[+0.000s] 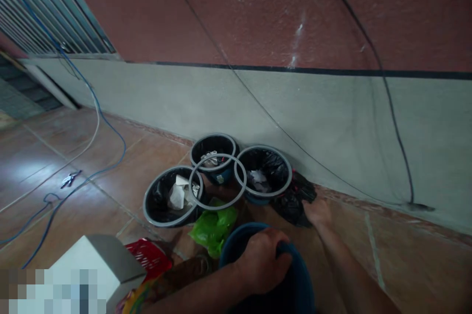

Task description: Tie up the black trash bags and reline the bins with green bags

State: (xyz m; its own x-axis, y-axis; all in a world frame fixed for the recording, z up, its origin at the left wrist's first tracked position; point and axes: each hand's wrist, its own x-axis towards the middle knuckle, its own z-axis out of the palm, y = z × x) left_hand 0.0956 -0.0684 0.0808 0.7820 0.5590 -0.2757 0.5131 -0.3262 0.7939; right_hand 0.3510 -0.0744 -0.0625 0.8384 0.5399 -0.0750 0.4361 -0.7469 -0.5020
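Note:
At the bottom centre, my left hand (263,261) is closed over the rim of a blue bin (304,282), which has no liner at the part I can see. Further right, my right hand (319,211) reaches down to a black plastic bag (291,203) on the floor by the wall, its fingers closed on the bag's edge. Beyond are three lined bins with grey rims: a left bin (151,210), a back bin (217,169) and a right bin (263,193), each with some rubbish inside. A loose grey ring (217,206) lies across them.
A crumpled green plastic bag (214,228) lies beside the blue bin. To the left are a white box (92,265), a red packet (149,257) and keys (70,178) on the tiles. Blue cable (110,166) crosses the floor; a dark cable (391,102) hangs along the wall.

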